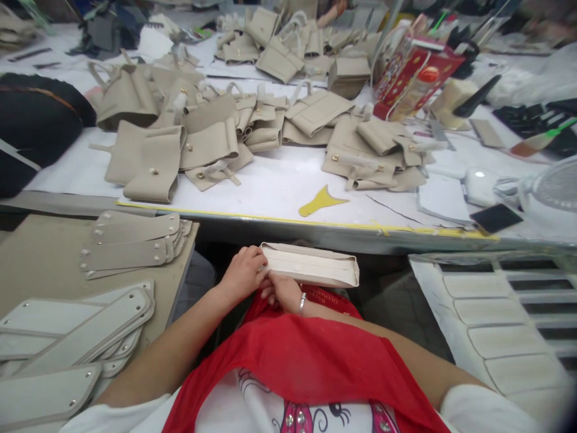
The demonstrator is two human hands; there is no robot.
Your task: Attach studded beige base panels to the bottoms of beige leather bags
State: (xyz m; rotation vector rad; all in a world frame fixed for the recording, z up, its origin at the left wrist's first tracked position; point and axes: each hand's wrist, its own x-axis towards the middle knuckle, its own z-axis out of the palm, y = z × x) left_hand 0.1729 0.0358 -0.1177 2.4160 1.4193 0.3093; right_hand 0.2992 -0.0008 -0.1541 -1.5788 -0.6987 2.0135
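A folded beige leather piece lies across my lap, just below the table's front edge. My left hand pinches its left end, with the fingers curled over the top. My right hand, with a ring on one finger, is closed under the same end, and its fingertips are tucked out of sight beneath the piece. Both forearms rest over a red apron.
The white work table carries heaps of beige leather pouches, a yellow cut-out, a red box and a black phone. Stacked beige straps lie on a board at the left. More white strips fill a rack at the right.
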